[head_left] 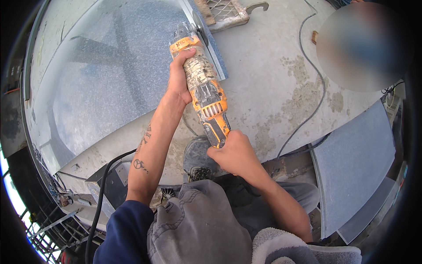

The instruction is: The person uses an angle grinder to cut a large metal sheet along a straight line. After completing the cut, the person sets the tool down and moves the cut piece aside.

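Observation:
A yellow and black angle grinder (206, 93), dusty and wrapped with worn, spattered tape round its middle, lies in both of my hands. My left hand (178, 78) wraps the front of its body from the left, thumb over the top. The fingers of my right hand (237, 154) close round the rear handle. At the far end, the grinder's dark disc (199, 27) stands on edge along the raised metal strip (210, 46) of a large grey metal sheet (101, 83). Whether the disc touches the metal, I cannot tell.
A grey cord (323, 83) snakes over the concrete slab (263, 66) to the right. A metal mesh frame (226, 13) lies beyond the grinder. Another metal sheet (356, 163) leans at the right. A black cable (102, 193) hangs left of my left arm. My shoe (200, 156) is below the grinder.

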Motion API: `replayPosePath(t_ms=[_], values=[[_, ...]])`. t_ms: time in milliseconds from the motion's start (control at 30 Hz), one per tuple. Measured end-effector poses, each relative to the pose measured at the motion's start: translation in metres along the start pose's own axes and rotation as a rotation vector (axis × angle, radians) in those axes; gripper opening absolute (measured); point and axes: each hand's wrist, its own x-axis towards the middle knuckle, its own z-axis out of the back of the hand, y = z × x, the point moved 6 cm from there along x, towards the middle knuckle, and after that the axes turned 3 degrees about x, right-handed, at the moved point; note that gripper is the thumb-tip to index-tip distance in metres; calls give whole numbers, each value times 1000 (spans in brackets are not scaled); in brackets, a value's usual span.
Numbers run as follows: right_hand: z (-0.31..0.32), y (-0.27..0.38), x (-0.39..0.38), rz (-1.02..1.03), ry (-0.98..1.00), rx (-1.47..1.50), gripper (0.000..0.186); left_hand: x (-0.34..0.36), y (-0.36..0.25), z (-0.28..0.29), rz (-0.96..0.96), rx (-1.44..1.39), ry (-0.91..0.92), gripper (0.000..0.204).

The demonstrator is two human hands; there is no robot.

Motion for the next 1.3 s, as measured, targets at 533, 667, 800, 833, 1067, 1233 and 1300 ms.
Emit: replayPosePath(t_ms=[533, 667, 800, 833, 1067, 1233, 1300], values=[[-9, -42, -41, -78, -3, -52, 34, -49, 42, -9, 46, -39, -35, 56], [-6, -24, -19, -40, 18, -53, 34, -25, 22, -4, -2, -33, 4, 59], [-4, -4, 3, 12, 11, 15, 34, -1, 4, 1, 16, -29, -20, 63], [-3, -4, 3, -13, 11, -13, 34, -1, 2, 1, 4, -17, -14, 63], [-7, -25, -26, -26, 8, -78, 35, -31, 27, -8, -1, -72, 46, 56], [-9, -44, -45, -72, 15, -44, 35, -52, 50, -11, 76, -89, -17, 55], [-9, -48, -48, -105, 12, -40, 35, -57, 52, -10, 78, -65, -60, 55]])
